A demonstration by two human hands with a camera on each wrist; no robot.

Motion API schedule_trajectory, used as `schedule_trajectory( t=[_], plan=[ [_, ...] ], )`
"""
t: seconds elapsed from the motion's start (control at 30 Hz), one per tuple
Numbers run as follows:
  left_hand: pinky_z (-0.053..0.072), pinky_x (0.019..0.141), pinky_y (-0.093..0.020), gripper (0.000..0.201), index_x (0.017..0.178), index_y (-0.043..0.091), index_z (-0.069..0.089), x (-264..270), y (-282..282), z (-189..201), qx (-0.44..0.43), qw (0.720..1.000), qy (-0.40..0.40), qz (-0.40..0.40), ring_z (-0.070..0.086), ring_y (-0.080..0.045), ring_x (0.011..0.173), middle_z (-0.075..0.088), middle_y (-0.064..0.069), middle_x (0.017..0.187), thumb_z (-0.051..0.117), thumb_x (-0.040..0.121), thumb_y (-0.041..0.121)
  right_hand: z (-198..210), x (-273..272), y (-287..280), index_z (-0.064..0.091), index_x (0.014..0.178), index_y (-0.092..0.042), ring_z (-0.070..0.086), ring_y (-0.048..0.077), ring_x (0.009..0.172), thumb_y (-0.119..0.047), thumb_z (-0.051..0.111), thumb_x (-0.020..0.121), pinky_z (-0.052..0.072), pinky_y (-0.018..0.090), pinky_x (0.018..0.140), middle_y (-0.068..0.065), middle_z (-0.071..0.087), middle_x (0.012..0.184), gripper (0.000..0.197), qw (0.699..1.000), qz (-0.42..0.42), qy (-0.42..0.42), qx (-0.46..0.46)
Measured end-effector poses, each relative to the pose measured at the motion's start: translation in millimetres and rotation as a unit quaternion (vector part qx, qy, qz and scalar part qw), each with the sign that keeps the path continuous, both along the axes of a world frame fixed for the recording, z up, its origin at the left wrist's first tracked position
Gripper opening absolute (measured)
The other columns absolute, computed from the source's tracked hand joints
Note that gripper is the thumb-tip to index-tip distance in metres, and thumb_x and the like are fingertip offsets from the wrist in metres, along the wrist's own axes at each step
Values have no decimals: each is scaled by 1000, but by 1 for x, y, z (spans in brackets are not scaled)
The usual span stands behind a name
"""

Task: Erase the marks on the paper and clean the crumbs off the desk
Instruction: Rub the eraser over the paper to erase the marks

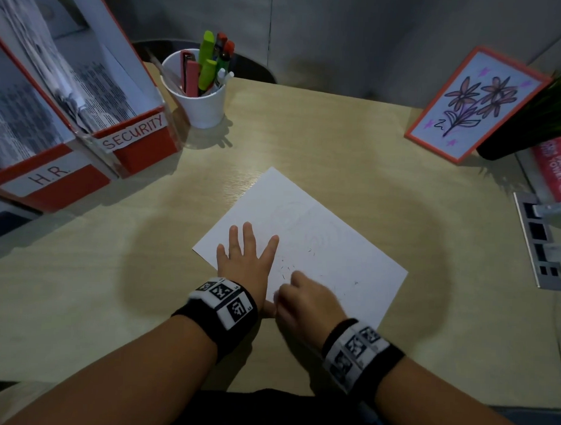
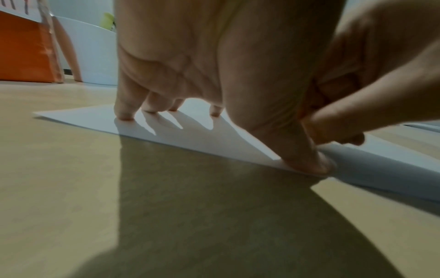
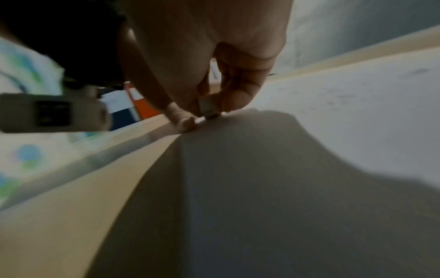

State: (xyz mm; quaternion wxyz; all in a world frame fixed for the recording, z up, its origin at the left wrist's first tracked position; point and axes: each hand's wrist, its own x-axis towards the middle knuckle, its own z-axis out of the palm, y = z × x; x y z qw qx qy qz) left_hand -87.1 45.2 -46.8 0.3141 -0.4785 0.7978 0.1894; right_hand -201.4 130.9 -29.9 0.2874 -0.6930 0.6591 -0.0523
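A white sheet of paper (image 1: 322, 242) lies at an angle on the wooden desk (image 1: 339, 141), with faint pencil traces and dark eraser crumbs (image 1: 287, 266) near its lower left part. My left hand (image 1: 245, 258) lies spread with straight fingers, fingertips (image 2: 125, 116) pressing the paper (image 2: 195, 135) down at its left corner. My right hand (image 1: 304, 299) is curled just right of it, pinching a small whitish eraser (image 3: 209, 109) whose tip touches the paper (image 3: 345, 112) near its lower edge. In the head view the eraser is hidden under the fingers.
A white cup (image 1: 197, 98) of markers stands at the back. Red file boxes (image 1: 93, 148) labelled H.R. and SECURITY fill the left. A framed flower drawing (image 1: 477, 104), a dark plant pot (image 1: 514, 137) and a pink paper-towel pack (image 1: 557, 168) sit at the right, by a socket strip (image 1: 539, 240).
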Motion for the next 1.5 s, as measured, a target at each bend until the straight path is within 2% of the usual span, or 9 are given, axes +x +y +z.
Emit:
schedule_trajectory(
  t=[0.17,0.33,0.53,0.7,0.87,1.03,1.23,1.4,1.5],
  plan=[
    [2,114,-60,136,145,28,-28,0,0,0,1,1000,0,2,-26,-48,138,-35,-25,149,72,63,70,-14,-53,-36,49,68,-13,46,25,60,-27,55,87,34,29,56,-1,39,76,24,986,-158,51,-30],
    [3,115,-60,134,146,28,-27,0,0,0,-7,1000,0,-1,-24,-49,139,-33,-26,150,71,64,70,-3,4,-6,53,79,-18,41,11,62,-31,48,91,30,21,57,-6,39,76,18,999,-40,4,10],
    [2,114,-60,136,145,28,-29,-1,0,1,5,1000,-7,0,-26,-48,138,-36,-25,149,71,64,71,-8,-55,-44,52,75,-13,48,25,69,-27,49,90,34,28,61,0,41,80,20,978,-196,73,6],
    [4,115,-60,133,145,27,-29,-2,-1,1,1,1000,-10,-5,-24,-49,139,-33,-27,149,70,66,70,5,9,-13,48,76,-18,44,15,65,-31,48,92,28,20,56,-3,42,80,20,998,-61,13,31],
    [3,115,-60,135,145,27,-29,1,0,1,3,1000,-8,-5,-25,-49,139,-35,-25,149,69,64,73,-10,-67,-51,51,71,-16,52,27,73,-29,49,89,34,28,63,2,44,80,22,970,-231,70,23],
    [4,115,-59,135,144,26,-31,0,0,0,-5,1000,-13,-10,-24,-49,139,-35,-26,149,67,65,74,1,-2,-8,48,69,-19,47,15,65,-31,48,90,37,23,59,-4,44,76,24,995,-98,10,22],
    [3,115,-59,135,144,27,-30,1,0,1,0,1000,-11,-8,-25,-48,139,-35,-25,149,68,64,73,-14,-67,-37,52,69,-17,52,24,71,-30,51,88,35,27,62,0,45,78,23,973,-227,47,4],
    [3,115,-59,135,144,26,-31,1,0,1,-5,1000,-14,-13,-25,-49,138,-35,-26,149,67,65,73,-1,-2,-4,55,73,-17,47,16,65,-33,47,90,41,28,61,-4,44,76,25,996,-87,7,16],
    [3,116,-59,135,144,27,-31,2,0,1,1,1000,-15,-14,-25,-48,139,-36,-25,149,68,65,73,-10,-40,-23,57,71,-15,52,23,69,-33,50,87,43,31,63,1,48,79,25,990,-141,29,11]
  ],
)
